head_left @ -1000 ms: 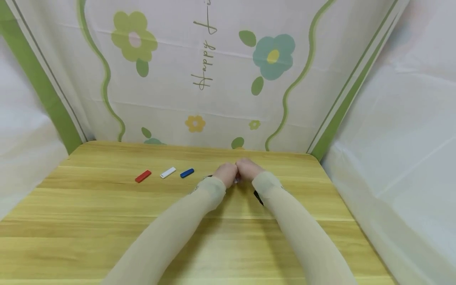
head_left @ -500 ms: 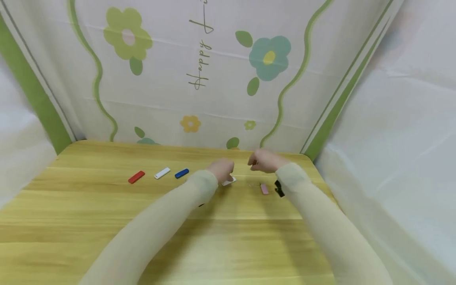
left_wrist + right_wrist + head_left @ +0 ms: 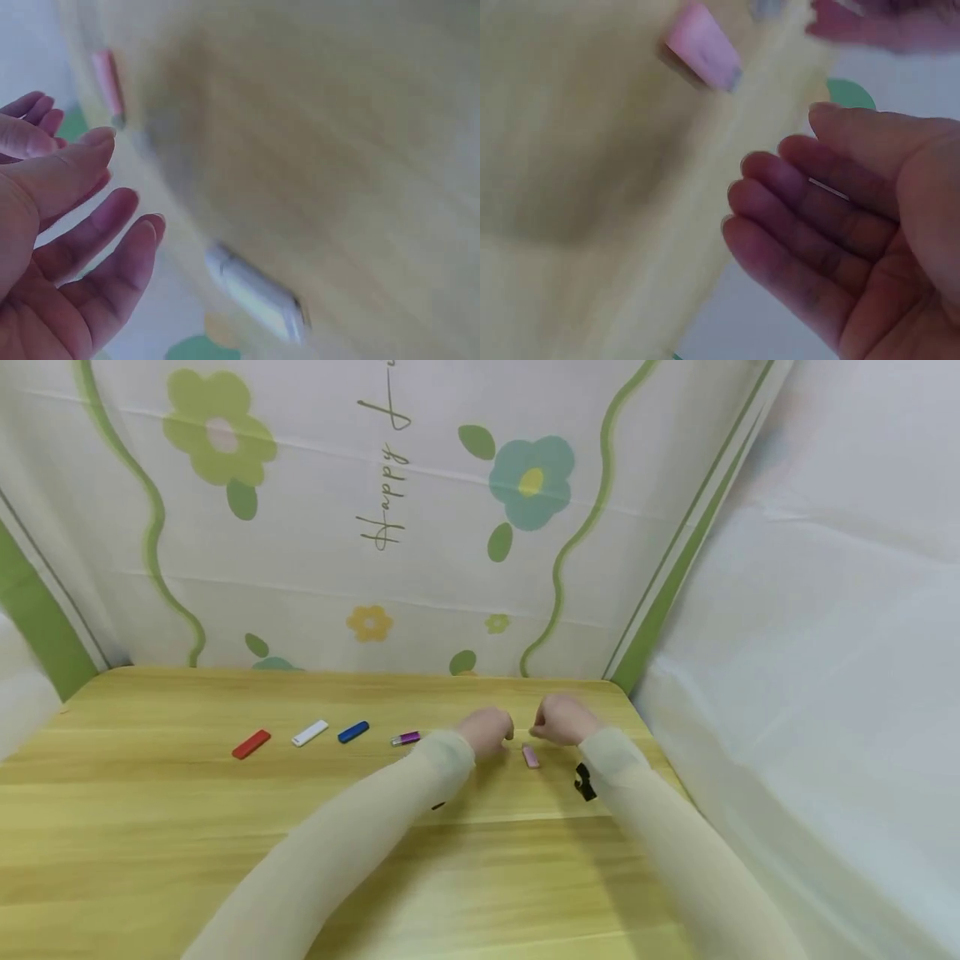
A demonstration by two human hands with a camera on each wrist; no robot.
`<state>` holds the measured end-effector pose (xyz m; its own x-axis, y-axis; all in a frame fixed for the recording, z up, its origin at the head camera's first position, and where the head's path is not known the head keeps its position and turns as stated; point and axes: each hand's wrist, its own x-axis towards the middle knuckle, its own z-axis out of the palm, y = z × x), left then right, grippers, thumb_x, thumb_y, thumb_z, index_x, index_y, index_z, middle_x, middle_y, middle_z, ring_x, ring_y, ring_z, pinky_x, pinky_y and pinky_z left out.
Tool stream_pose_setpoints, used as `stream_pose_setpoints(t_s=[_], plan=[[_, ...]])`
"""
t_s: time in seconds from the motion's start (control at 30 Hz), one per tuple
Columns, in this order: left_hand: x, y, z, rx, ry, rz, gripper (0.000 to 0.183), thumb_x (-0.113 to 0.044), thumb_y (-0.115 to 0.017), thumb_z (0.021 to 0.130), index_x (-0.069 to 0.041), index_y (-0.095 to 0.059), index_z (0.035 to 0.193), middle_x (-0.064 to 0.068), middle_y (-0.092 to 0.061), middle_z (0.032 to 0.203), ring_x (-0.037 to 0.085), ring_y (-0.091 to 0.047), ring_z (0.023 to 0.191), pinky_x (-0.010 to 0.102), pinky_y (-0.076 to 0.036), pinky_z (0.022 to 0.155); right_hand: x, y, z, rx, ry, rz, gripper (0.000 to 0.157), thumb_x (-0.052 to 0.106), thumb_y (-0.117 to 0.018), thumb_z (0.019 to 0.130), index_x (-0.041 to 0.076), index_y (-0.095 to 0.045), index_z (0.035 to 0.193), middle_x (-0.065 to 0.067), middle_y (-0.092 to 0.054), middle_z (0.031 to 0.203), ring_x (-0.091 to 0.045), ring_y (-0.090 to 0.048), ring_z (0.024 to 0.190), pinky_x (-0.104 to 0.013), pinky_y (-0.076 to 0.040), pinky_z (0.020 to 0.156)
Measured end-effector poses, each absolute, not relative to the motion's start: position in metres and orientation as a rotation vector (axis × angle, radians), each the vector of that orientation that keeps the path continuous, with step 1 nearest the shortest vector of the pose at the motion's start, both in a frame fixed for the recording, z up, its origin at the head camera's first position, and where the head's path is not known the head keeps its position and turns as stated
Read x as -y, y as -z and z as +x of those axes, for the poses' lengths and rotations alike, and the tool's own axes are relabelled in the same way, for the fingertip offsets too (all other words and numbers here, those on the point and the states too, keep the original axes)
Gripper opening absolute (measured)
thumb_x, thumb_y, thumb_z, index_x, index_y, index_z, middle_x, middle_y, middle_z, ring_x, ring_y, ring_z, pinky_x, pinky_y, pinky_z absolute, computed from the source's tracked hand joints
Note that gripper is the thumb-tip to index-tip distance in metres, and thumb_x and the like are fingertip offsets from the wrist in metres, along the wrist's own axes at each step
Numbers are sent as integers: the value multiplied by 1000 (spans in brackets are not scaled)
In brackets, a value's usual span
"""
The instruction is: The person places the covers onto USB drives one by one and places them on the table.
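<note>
In the head view my left hand [image 3: 486, 732] hovers low over the table, left of a small pink USB stick [image 3: 530, 756]. My right hand [image 3: 566, 720] is just behind and right of that stick. The left wrist view has the left fingers loosely bent with nothing between them; a silvery-white stick [image 3: 259, 291] lies nearby, and the pink stick [image 3: 109, 81] appears farther off. In the right wrist view the right hand [image 3: 840, 217] has relaxed fingers, apart from the blurred pink stick [image 3: 705, 46]. My left arm hides the silvery-white stick in the head view.
A row of sticks lies to the left: a red one [image 3: 251, 744], a white one [image 3: 310, 733], a blue one [image 3: 353, 732] and a purple-and-silver one [image 3: 406, 739]. The wooden table [image 3: 187, 852] ends at a flowered cloth [image 3: 420, 568] behind; white sheeting hangs right.
My hands, together a second ago, have parted, and the pink stick has come into sight. The left hand has since moved right, uncovering the purple stick. The head view has swung right.
</note>
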<state>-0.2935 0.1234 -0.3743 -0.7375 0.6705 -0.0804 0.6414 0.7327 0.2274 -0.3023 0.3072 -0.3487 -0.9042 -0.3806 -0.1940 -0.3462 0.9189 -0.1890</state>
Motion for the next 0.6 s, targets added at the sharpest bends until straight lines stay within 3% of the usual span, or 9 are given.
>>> stream_pose_setpoints(t_s=[0.23,0.47,0.6], plan=[[-140,389,-296,-2783,-164,1065,8,-8,-66,95,-5,-68,102,7,-69,97,19,-65,92,27,-52,83,-304,382,-288,-2856,337,-385,30,26,-72,89,14,-71,62,2,-63,60,-13,-50,58,-29,-45,59],[-140,394,-297,-2804,-172,1108,4,-7,-66,95,-4,-68,98,5,-68,91,17,-64,85,25,-53,76,-300,383,-278,-2915,335,-445,19,19,-73,91,7,-75,76,0,-67,72,-16,-59,65,-37,-54,74],[-141,396,-297,-2755,-316,1048,6,-1,-68,91,-3,-69,96,5,-69,89,18,-64,82,26,-53,74,-302,384,-272,-2903,327,-459,20,13,-73,88,8,-71,69,0,-63,64,-13,-53,57,-31,-51,62]])
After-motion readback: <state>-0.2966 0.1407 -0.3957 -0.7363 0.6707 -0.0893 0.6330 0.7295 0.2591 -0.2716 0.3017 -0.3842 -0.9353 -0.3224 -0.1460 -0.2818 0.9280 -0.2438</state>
